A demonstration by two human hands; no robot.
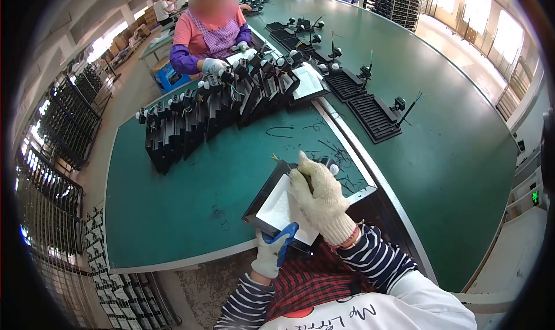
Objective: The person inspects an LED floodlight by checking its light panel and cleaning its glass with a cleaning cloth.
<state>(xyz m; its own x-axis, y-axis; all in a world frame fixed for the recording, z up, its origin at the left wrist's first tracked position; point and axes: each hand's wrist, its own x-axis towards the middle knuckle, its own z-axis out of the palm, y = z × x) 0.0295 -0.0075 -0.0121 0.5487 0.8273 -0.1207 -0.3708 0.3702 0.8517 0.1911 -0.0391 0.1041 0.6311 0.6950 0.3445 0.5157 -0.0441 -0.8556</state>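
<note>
A black lamp housing [269, 188] with a white inner panel lies tilted in front of me at the near table edge. My left hand [270, 254], in a white and blue coated glove, grips its near edge, thumb over the rim. My right hand [324, 200], in a cream knit glove, is over its far right part with fingers curled closed. What those fingers pinch is hidden. Thin wires [275, 157] stick out at the housing's far corner. A white round sensor head [333, 169] shows just beyond my right hand.
Similar housings [202, 122] stand in a packed row across the green table [156, 214]. Cut black ties [341, 156] lie scattered on it. A co-worker [214, 32] handles units opposite. Beyond a metal rail [352, 139], several black finned units [373, 119] line a green belt [439, 168].
</note>
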